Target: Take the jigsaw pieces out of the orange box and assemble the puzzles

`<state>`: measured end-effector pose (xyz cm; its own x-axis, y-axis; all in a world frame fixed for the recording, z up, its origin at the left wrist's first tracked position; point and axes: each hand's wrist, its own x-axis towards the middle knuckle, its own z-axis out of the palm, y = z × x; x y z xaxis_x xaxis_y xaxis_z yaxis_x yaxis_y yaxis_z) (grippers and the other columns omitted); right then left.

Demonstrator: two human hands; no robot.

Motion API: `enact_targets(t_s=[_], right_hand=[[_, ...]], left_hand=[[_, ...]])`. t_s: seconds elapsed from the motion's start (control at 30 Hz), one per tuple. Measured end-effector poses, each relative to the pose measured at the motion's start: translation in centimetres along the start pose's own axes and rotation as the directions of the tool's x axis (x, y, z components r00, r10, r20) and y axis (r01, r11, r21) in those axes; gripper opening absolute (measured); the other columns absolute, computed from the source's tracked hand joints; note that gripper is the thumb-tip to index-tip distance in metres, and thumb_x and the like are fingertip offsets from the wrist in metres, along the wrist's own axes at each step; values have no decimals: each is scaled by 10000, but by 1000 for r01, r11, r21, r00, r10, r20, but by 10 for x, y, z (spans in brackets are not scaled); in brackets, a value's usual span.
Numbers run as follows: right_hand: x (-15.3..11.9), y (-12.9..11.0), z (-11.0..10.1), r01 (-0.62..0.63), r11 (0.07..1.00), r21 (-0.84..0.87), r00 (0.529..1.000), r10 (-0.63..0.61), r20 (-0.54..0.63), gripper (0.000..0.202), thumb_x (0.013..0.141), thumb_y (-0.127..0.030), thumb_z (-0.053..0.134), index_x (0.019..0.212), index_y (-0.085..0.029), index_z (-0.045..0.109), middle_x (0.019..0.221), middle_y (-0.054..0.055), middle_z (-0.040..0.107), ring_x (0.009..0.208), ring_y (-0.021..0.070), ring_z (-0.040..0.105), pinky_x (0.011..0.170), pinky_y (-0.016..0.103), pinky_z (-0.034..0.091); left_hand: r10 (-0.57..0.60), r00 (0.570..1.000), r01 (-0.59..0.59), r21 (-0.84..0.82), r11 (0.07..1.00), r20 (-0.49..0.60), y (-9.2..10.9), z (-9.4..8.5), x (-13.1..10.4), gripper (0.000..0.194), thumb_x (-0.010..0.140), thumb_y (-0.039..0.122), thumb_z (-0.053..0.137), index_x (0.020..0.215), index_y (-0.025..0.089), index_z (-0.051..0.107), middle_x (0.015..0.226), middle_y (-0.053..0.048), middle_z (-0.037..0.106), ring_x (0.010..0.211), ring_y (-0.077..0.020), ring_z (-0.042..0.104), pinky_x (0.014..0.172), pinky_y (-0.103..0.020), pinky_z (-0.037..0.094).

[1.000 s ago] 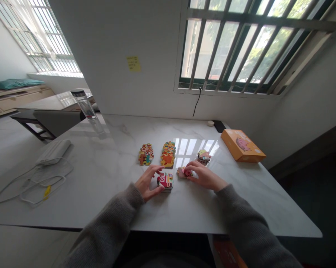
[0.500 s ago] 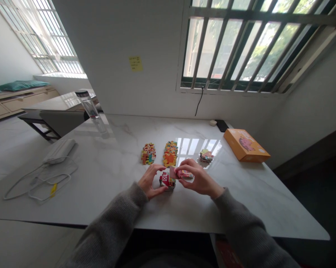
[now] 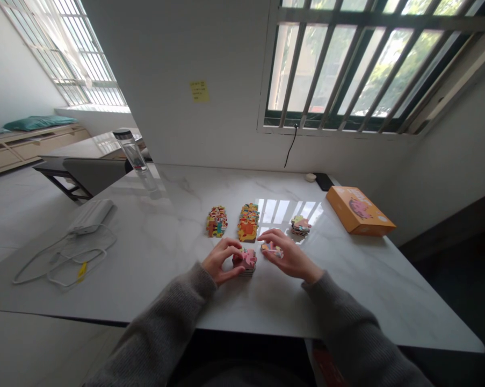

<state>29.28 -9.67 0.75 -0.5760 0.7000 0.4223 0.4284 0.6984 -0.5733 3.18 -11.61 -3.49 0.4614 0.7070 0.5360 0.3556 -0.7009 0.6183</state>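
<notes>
Note (image 3: 199, 91) writing too small to read. Box (image 3: 361, 209) lettering blurred. Left hand (image 3: 221, 262) hides left part of near stack (image 3: 248, 260); right hand (image 3: 291, 258) partly covers right pile (image 3: 273, 248). Right window (image 3: 339, 75) cut off at top.

Both forearms, in ribbed-cuffed grey knit sleeves (image 3: 165, 314), reach forward and converge. Wrists roughly level with each other. Left bare hand (image 3: 219, 262): fingers curled inward, thumb extended toward the right, gap between thumb and fingertips. Right bare hand (image 3: 287, 258): palm down, angled leftward, fingers gently bent and spread. Hands apart, not touching.
</notes>
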Motion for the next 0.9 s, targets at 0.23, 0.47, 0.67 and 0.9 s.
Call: enact_targets(t_s=[0.23, 0.47, 0.67, 0.9], right_hand=[[-13, 56, -12, -89, 964, -249, 990, 113, 85, 134, 904, -186, 572, 1008, -208, 653, 1006, 89, 628, 961, 237, 573, 888, 420, 494], [-16, 49, -14, -46, 966, -253, 986, 84, 142, 191, 861, -225, 674, 1052, -237, 678, 1011, 72, 630, 946, 226, 569, 878, 395, 489], [-18, 47, -17, -46, 965, -258, 983, 90, 162, 350, 786, -216, 750, 1125, -259, 674, 1022, 70, 628, 950, 233, 576, 884, 402, 488], [-17, 51, -14, -45, 971, -237, 988, 77, 130, 356, 799, -192, 722, 1145, -241, 656, 1056, 84, 629, 982, 242, 592, 902, 415, 506]], left_hand=[[-6, 992, 6, 1, 1000, -124, -11, -12, 14, 197, 932, 324, 547, 1074, 196, 595, 1091, -100, 628, 1035, -231, 589, 836, -370, 513], [80, 997, -79, 184, 980, 5, -10, -25, 65, 116, 913, 246, 554, 888, 196, 656, 899, -61, 686, 894, -217, 601, 886, -389, 470], [63, 998, -63, 33, 997, -12, 12, -11, 84, 129, 924, 264, 559, 906, 183, 657, 903, -59, 688, 889, -205, 620, 851, -364, 480], [-157, 974, 114, -239, 964, -166, -16, -5, 70, 223, 924, 364, 576, 938, 162, 670, 884, -61, 711, 822, -184, 654, 767, -327, 511]])
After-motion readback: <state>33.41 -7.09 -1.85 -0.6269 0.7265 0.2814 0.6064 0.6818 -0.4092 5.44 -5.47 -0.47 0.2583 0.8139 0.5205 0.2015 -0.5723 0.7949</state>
